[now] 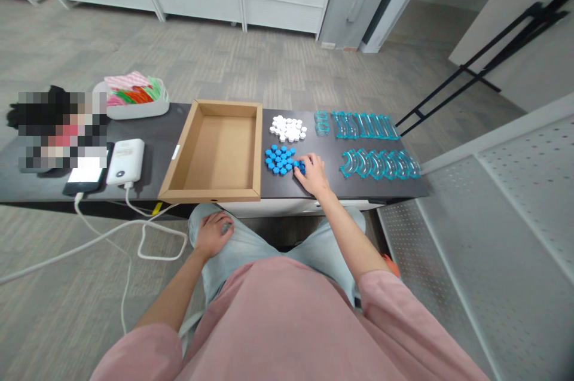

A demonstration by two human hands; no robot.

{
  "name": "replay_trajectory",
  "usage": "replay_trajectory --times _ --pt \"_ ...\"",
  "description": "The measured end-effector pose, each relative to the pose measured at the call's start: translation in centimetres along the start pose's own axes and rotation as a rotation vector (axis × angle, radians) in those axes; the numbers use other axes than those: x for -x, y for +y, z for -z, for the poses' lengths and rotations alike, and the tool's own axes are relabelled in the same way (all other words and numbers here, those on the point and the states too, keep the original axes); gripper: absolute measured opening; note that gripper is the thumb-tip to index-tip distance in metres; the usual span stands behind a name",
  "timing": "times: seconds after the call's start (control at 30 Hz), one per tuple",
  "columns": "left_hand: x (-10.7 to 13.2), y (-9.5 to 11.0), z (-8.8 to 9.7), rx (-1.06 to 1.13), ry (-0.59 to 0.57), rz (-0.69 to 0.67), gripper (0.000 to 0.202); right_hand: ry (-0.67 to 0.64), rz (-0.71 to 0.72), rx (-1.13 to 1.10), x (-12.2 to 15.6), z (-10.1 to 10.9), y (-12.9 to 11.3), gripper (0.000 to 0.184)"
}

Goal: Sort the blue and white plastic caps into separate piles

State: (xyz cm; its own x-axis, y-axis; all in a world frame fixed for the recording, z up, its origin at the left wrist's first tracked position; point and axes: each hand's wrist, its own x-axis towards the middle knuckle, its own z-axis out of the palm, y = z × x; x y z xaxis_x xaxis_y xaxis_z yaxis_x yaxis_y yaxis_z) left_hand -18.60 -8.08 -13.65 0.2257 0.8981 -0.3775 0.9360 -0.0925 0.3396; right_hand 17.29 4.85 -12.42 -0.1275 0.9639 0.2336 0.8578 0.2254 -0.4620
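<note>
- Nearest, a person in a pink shirt (282,321) and pale jeans (251,243) sits at a dark, smooth tabletop (282,186), hands well apart.
- The left hand (215,234) lies palm-down on the left thigh, fingers relaxed.
- The right hand (311,173) bends its fingers over the right end of the blue pieces (278,159); whether they pinch any cannot be told.
- The blue pieces, small, knobby and roughly round, lie on the table just right of the cardboard box, the cluster's long axis running left to right; which way single pieces face is too small to tell.
- The open cardboard box (215,154), brown and matte, stretches its long axis from near to far.
- At right, curved clear pieces (379,164) with teal edges form a row, arcs bulging right.
- Beyond the blue cluster sit glossy white pieces (288,128).
- Farther right, straight clear pieces (365,125), teal-edged, point near to far, side by side.
- At far left, a white basket (139,109) holds checked cloth.
</note>
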Motion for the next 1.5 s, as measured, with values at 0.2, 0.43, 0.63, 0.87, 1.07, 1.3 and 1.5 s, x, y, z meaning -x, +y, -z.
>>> replay_trajectory --times 0.2,0.43,0.63,0.87,1.07,1.3,1.5 --pt "-0.3 -1.0 -1.2 0.003 0.030 -0.015 0.031 0.058 0.024 -0.044 -0.6 -0.5 0.9 0.023" --pt "-0.1 -0.6 -0.5 0.037 0.029 -0.019 0.030 0.042 0.085 -0.054 -1.6 -0.5 2.0 0.023" --pt "0.2 -0.2 -0.2 0.063 0.052 -0.027 0.030 0.040 0.110 -0.080 -2.1 0.0 2.4 0.026" --pt "0.4 0.3 0.2 0.087 0.061 -0.001 0.032 0.054 0.074 -0.158 -2.8 0.7 2.5 0.024" --pt "0.3 0.0 0.0 0.083 0.046 -0.010 0.032 0.116 0.037 -0.266 -3.3 0.6 1.9 0.024" --pt "0.4 0.4 0.6 0.075 0.047 0.007 0.032 0.201 -0.072 -0.391 -5.3 0.4 0.6 0.022" --pt "1.2 1.8 3.0 0.112 0.021 0.009 0.030 0.244 0.141 -0.604 -10.5 -1.7 -6.7 0.029"
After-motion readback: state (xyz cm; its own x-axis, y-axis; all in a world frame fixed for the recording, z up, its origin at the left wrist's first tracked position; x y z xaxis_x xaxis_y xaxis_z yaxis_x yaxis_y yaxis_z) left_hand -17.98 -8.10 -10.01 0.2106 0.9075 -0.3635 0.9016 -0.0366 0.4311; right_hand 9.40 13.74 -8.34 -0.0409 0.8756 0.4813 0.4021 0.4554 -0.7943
